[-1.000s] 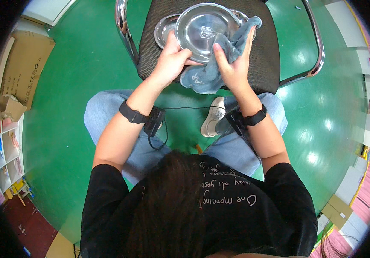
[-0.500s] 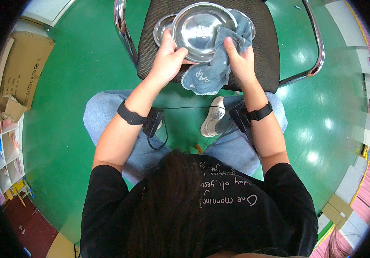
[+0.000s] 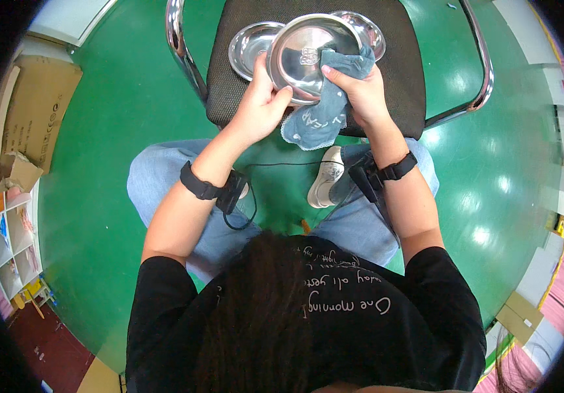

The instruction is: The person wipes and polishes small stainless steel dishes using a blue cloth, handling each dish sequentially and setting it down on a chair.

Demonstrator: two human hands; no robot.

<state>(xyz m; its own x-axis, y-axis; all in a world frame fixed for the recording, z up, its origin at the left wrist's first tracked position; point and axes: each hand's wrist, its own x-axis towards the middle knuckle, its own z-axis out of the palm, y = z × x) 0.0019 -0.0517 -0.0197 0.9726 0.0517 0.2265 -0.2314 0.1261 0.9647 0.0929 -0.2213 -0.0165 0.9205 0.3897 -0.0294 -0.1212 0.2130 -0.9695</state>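
Holding: left hand (image 3: 259, 105) grips the metal dish (image 3: 305, 46) by its lower-left rim, thumb on top, other fingers partly hidden.
Cloth side: right hand (image 3: 365, 95) is closed on the blue-grey cloth (image 3: 331, 98), thumb pressing it to the dish's right part; loose end hangs at the near edge of the chair seat (image 3: 396, 92).
Dish position: over the chair seat, stamped face to camera. Can't tell if it touches the dishes behind it.
Handling: I'd keep the left grip on the rim only, lay the cloth flatter under the right thumb, press evenly and turn the dish rather than stretch the wrist. Gather the loose end so it doesn't drag.
Other dishes: left dish (image 3: 246, 49) and right dish (image 3: 368, 33) on the chair seat, both partly covered. Rims could knock if the held one dips.
Armrests: chrome, left armrest (image 3: 183, 52) and right armrest (image 3: 485, 72) flank the chair seat, apart from both hands.
Cable: black cable (image 3: 288, 164) spans the wrists on the near side of the chair seat; possible snag.
Floor: green floor (image 3: 118, 98) around the chair seat; cardboard box (image 3: 46, 111) well left of it.
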